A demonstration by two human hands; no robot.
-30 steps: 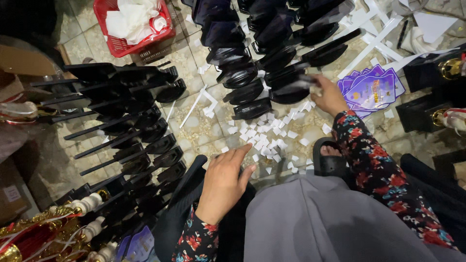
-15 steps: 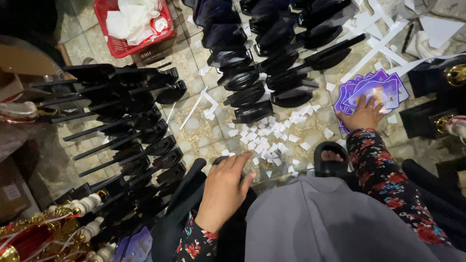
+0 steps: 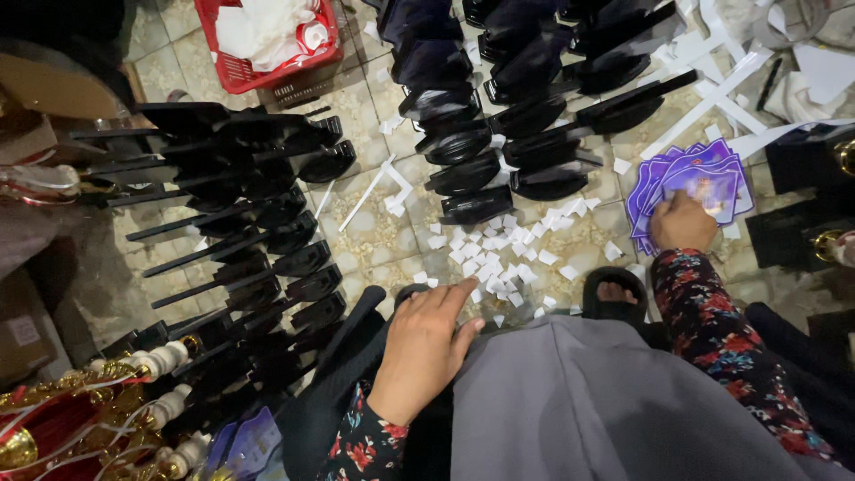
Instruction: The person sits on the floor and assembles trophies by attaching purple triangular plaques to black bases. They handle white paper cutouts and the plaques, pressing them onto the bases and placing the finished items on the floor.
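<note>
My right hand reaches out to a fanned stack of purple cards on the tiled floor, fingers touching the lower edge of the cards. My left hand rests flat on a black plastic piece beside my grey-covered knee, fingers spread and holding nothing. Between the hands lies a scatter of small white paper bits. Both sleeves are dark with a red flower print.
Rows of black plastic bases lie at left and at top centre. A red basket with white items stands at the back. Gold and red trophies sit lower left. White strips and a black sandal are at right.
My right hand moved from the black pieces near the paper bits rightward onto the purple cards. My left hand stayed on the black piece.
</note>
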